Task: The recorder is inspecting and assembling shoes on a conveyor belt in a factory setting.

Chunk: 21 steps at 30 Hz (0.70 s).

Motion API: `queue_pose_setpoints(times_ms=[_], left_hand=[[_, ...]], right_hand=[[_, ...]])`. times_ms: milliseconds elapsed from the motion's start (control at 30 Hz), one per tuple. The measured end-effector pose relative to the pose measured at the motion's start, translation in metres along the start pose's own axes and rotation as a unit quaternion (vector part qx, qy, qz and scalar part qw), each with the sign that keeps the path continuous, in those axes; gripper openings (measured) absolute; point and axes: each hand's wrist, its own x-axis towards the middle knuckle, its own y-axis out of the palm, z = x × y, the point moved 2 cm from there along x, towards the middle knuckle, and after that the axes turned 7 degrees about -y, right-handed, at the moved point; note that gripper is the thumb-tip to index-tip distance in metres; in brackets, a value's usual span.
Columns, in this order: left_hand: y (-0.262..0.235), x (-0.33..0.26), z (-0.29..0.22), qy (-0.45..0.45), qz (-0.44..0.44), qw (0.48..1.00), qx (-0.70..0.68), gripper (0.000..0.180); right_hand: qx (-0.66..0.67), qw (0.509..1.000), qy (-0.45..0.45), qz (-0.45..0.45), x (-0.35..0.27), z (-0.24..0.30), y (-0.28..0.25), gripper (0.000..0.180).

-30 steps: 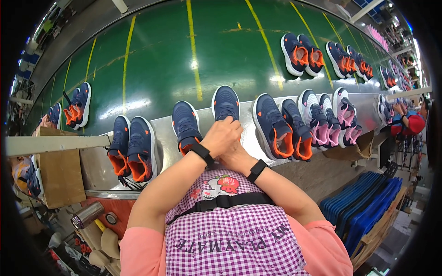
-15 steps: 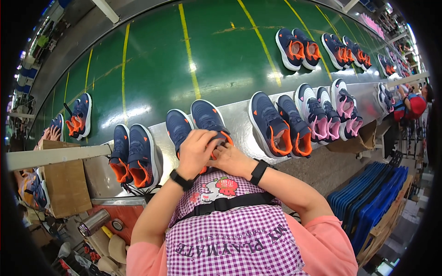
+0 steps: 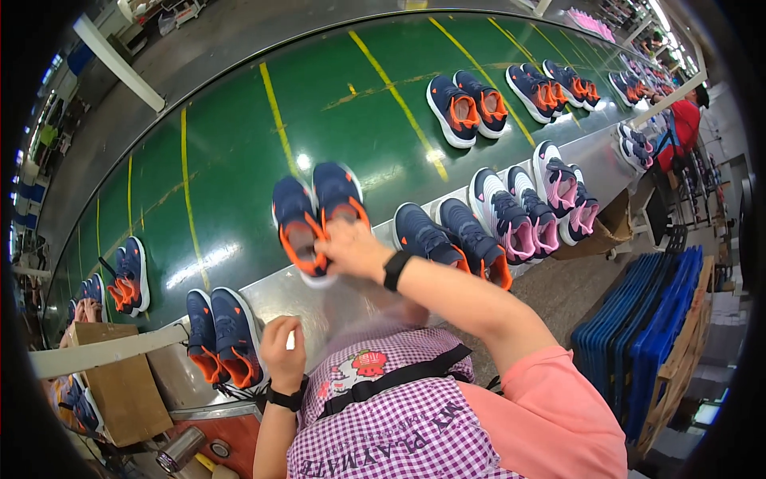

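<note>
My right hand (image 3: 353, 249) is closed on the heels of a pair of navy sneakers (image 3: 297, 209) with orange linings and white soles. The pair is slightly blurred and tilted, toes pointing away, over the near edge of the green conveyor belt (image 3: 239, 160). Close to my apron, my left hand (image 3: 282, 348) is raised with its fingers curled in; a small white piece (image 3: 290, 341) shows between them, too small to name. Left of that hand, another navy-and-orange pair of sneakers (image 3: 231, 335) stands on the metal ledge (image 3: 275, 291).
Right along the ledge stand more navy sneakers (image 3: 431, 235) and white-and-pink sneakers (image 3: 511, 211). Several navy pairs (image 3: 467, 108) ride on the belt. A white bar (image 3: 120, 351) crosses beside a cardboard box (image 3: 128, 391). Blue folded racks (image 3: 630, 335) stand at right; a person in red (image 3: 682, 132) is farther off.
My hands have parted. The right has lifted the sneakers from the ledge toward the belt; the left has drawn back with a small white piece. My view has shifted, and the belt's shoes appear farther left.
</note>
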Motion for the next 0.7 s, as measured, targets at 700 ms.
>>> queue_pose_setpoints(times_ms=[700], left_hand=[[0.183,-0.002,-0.08,0.299,0.43,0.848,0.08,0.027]], right_hand=[[0.158,0.869,0.391,-0.259,-0.184,-0.006,-0.113,0.019]])
